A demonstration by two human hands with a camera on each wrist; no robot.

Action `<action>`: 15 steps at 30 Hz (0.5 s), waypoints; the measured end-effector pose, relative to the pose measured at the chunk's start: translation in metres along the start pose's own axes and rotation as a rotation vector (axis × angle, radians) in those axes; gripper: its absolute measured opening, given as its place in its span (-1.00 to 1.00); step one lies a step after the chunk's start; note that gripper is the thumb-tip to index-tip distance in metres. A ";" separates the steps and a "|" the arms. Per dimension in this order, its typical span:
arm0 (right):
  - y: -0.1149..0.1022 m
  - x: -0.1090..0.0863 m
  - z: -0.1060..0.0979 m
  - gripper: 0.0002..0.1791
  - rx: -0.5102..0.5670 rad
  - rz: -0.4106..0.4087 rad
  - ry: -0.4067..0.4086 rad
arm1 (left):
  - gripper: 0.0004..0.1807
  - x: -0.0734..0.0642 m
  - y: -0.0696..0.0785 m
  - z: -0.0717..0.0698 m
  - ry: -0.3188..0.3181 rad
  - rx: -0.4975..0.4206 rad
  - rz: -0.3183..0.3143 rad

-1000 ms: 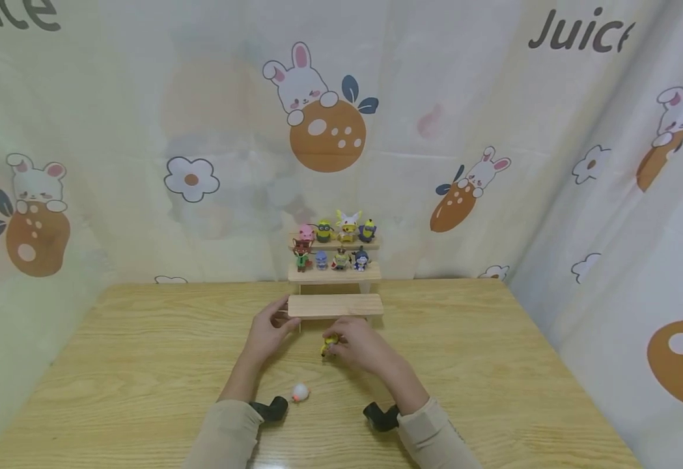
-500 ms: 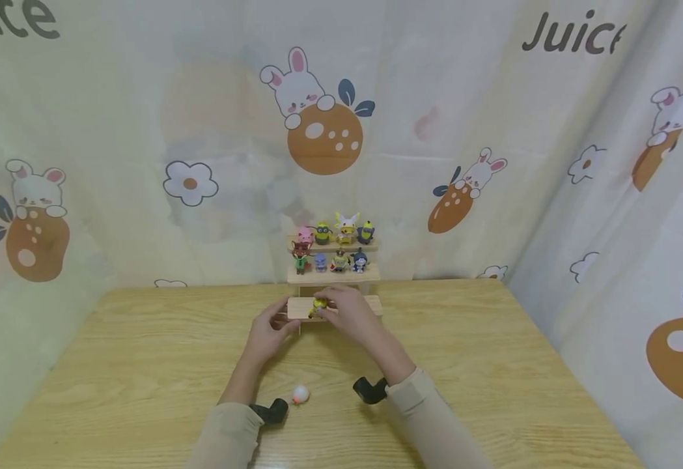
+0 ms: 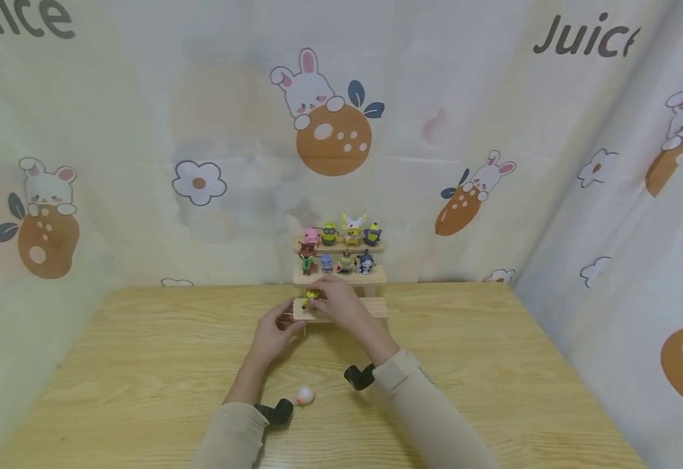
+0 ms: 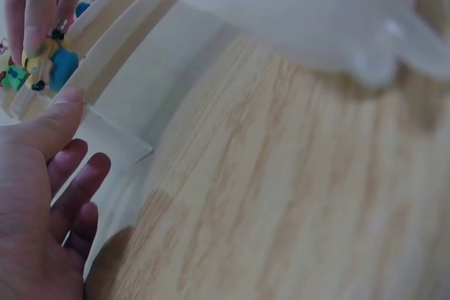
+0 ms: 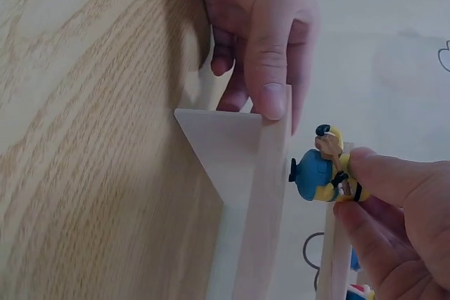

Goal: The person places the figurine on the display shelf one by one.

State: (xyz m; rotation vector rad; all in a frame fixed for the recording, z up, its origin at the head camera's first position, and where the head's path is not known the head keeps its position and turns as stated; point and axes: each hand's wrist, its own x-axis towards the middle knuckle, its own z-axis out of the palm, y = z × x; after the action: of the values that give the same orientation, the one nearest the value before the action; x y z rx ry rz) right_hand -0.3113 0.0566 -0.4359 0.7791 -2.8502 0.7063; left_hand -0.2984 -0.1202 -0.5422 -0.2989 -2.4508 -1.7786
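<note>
My right hand (image 3: 341,303) pinches a yellow minion figurine (image 5: 316,173) in blue overalls with a small brown guitar, between thumb and fingers. The figurine is at the left part of the lowest shelf of a wooden tiered display stand (image 3: 373,307); in the right wrist view its feet point at the board, right at its surface. My left hand (image 3: 272,333) grips the left end of that shelf, thumb (image 5: 273,100) on the front edge and fingers behind it. A small white round figurine (image 3: 305,395) with a reddish spot lies on the table between my forearms.
Several figurines stand on the two upper shelves, among them a fox in green (image 3: 307,260), a pink pig (image 3: 312,236) and a white-hooded one (image 3: 353,229). A printed curtain (image 3: 247,130) hangs behind the wooden table (image 3: 142,365). Black camera mounts (image 3: 277,412) extend from both wrists.
My right hand has lifted the minion figurine from in front of the stand up to the lowest shelf, then farther back and left over it. My left hand has stayed at the shelf's end.
</note>
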 end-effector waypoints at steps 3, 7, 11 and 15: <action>0.001 0.002 0.003 -0.62 -0.007 -0.006 0.006 | -0.30 0.000 0.000 0.000 -0.002 0.002 0.006; 0.002 0.004 0.005 -0.63 -0.014 -0.007 0.012 | -0.30 0.001 0.000 0.000 -0.001 0.010 0.017; 0.002 0.004 0.006 -0.63 -0.021 -0.010 0.019 | -0.30 0.001 0.000 0.000 0.004 0.009 0.023; 0.001 0.004 0.005 -0.62 -0.031 -0.014 0.020 | -0.30 0.001 -0.001 -0.001 0.004 0.005 0.022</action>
State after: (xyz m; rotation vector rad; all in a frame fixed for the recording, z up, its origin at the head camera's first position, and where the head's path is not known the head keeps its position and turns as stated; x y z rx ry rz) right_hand -0.3153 0.0530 -0.4401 0.7826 -2.8281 0.6630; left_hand -0.2995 -0.1211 -0.5426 -0.3205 -2.4387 -1.7630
